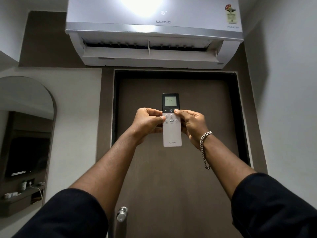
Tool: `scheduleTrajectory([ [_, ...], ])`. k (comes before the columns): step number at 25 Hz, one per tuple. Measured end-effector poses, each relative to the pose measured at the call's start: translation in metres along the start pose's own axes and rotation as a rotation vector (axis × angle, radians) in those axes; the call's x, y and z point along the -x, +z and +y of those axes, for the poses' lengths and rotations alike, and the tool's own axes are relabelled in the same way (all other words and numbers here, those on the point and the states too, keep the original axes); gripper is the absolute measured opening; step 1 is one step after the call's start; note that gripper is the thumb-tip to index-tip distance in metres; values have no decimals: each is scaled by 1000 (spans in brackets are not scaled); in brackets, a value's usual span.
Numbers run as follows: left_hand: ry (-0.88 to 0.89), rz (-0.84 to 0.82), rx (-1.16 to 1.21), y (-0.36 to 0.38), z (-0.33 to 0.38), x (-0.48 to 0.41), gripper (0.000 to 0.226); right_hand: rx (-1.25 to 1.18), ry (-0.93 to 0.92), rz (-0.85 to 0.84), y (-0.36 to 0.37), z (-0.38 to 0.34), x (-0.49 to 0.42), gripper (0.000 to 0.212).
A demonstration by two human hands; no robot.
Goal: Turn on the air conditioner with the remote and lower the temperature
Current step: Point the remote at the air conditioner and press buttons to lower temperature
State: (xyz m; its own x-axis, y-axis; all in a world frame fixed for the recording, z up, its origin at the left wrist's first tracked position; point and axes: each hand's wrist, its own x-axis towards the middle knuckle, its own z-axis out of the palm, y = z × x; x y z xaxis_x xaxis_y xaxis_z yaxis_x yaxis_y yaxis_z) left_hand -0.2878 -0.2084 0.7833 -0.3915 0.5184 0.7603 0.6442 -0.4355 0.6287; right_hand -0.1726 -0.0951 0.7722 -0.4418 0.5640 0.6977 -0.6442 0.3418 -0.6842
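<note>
A white remote (172, 134) with a black top stands upright in front of me, held from both sides. Its small screen reads 17. My left hand (146, 121) grips its left edge, thumb lying over the upper left white buttons. My right hand (190, 124) grips the right edge, thumb tip pressed at the black strip right of the power button. High on the wall hangs the white air conditioner (154, 31). Its louvre is swung open and its front panel shows lit digits that look like 16.
A closed brown door (171, 177) with a metal knob (122, 214) fills the wall under the unit. An arched mirror (25, 134) hangs at the left and reflects a shelf with small items. A silver chain sits on my right wrist.
</note>
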Motion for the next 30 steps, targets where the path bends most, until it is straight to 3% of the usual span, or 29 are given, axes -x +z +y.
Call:
scheduleTrajectory([
  [22, -14, -23, 8, -1, 6, 7, 20, -23, 8, -2, -1, -6, 10, 10],
  [30, -10, -59, 24, -2, 5, 6, 6, -45, 18, -8, -4, -3, 9, 13],
])
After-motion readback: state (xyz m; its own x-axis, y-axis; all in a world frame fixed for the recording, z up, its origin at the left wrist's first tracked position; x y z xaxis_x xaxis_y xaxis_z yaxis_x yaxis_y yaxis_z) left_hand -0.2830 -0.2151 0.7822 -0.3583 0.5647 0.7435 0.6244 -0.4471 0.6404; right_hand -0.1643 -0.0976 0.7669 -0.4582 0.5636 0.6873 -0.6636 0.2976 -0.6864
